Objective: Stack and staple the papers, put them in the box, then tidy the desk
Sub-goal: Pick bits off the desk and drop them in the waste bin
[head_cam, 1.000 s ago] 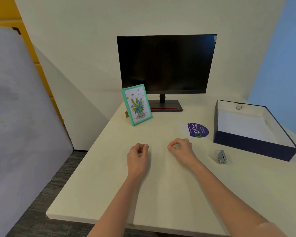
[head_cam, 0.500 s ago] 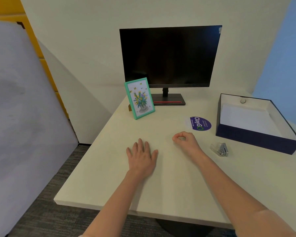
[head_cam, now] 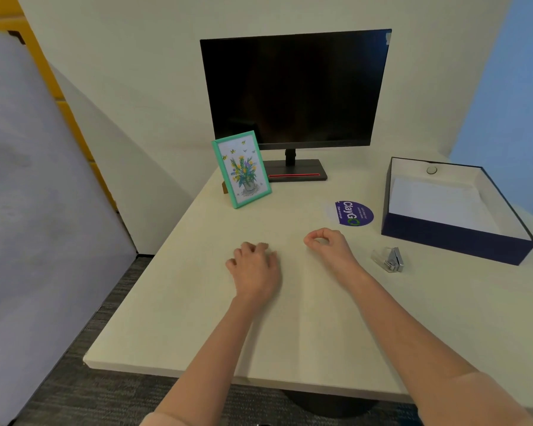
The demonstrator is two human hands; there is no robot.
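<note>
A dark blue box (head_cam: 453, 239) stands open at the right of the desk (head_cam: 197, 318), with white papers (head_cam: 443, 204) lying flat inside it. A small clear and silver stapler (head_cam: 390, 259) lies on the desk in front of the box. My left hand (head_cam: 254, 270) rests palm down on the desk with its fingers curling in, and it holds nothing. My right hand (head_cam: 328, 250) rests to the left of the stapler, fingers curled with thumb and forefinger touching, and it holds nothing.
A black monitor (head_cam: 296, 90) stands at the back of the desk. A teal picture frame (head_cam: 242, 169) with a flower print leans left of its base. A purple round sticker (head_cam: 353, 213) lies near the box. A grey panel (head_cam: 37, 210) stands left of the desk.
My left hand went from a fist to flat on the desk, and its fingers now curl in again. My right hand stayed curled in place. The view shifted slightly.
</note>
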